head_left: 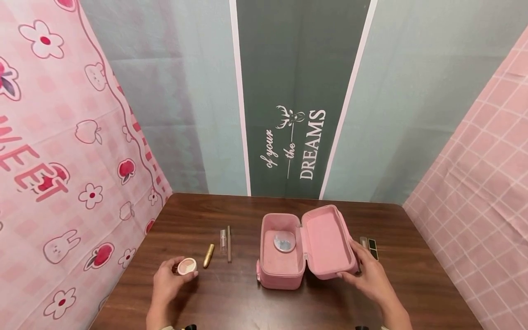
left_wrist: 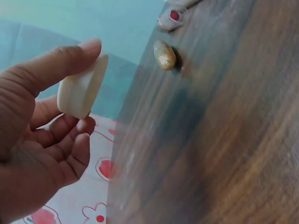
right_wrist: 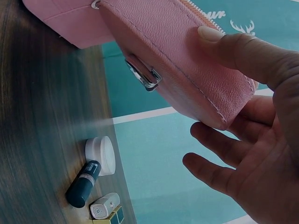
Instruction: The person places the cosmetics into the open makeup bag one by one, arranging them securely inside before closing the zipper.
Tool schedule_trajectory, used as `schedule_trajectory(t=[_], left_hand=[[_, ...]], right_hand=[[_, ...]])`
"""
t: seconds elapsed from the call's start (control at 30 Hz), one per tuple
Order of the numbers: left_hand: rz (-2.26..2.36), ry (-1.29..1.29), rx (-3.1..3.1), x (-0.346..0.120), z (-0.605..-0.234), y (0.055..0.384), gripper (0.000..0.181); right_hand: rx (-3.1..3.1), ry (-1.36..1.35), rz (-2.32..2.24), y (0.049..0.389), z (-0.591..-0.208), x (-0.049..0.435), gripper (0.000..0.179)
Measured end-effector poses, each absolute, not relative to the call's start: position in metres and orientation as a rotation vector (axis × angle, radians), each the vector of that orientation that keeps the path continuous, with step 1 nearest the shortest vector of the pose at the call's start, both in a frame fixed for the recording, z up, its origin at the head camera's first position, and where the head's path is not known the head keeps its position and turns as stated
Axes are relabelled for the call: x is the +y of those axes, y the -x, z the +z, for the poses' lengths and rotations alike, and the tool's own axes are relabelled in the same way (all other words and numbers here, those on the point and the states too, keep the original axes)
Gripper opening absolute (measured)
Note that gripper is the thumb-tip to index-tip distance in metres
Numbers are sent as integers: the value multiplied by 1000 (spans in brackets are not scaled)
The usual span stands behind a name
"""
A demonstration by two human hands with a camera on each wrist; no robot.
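My left hand point(head_left: 166, 282) pinches a small round cosmetic jar point(head_left: 187, 266) with a pale rim and a beige-pink top, close over the table's left side. In the left wrist view the cream-coloured side of this jar point(left_wrist: 81, 91) sits between thumb and fingers. On the right, my right hand point(head_left: 370, 274) grips the raised lid point(head_left: 327, 243) of a pink makeup case point(head_left: 282, 280), thumb on one face and fingers behind. The case stands open at mid-table, and a round silvery disc point(head_left: 284, 242) lies inside it. A metal buckle point(right_wrist: 142, 74) shows on the lid's outside.
Between the jar and case lie a gold lipstick tube point(head_left: 208, 255), a clear little bottle point(head_left: 223, 241) and a slim pencil point(head_left: 229, 244). Beyond the lid are a dark palette point(head_left: 373, 249), a round white jar point(right_wrist: 101, 155) and a dark tube point(right_wrist: 84, 184). Patterned cloths surround the wooden table point(head_left: 231, 302).
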State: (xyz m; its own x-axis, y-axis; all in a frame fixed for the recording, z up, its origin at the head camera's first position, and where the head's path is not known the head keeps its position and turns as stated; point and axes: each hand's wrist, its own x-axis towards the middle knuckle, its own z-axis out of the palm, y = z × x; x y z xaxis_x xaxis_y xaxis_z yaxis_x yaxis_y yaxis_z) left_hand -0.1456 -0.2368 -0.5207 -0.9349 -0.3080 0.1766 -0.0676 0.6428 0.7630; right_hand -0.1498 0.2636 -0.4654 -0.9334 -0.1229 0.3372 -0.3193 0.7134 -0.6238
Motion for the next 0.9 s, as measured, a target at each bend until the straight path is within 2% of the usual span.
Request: schedule_trajectory(t=[0.9], left_hand=[[-1374, 36, -2590, -182, -497, 169, 56]], right_hand=[[-2607, -393, 1011, 150, -467, 265, 88]])
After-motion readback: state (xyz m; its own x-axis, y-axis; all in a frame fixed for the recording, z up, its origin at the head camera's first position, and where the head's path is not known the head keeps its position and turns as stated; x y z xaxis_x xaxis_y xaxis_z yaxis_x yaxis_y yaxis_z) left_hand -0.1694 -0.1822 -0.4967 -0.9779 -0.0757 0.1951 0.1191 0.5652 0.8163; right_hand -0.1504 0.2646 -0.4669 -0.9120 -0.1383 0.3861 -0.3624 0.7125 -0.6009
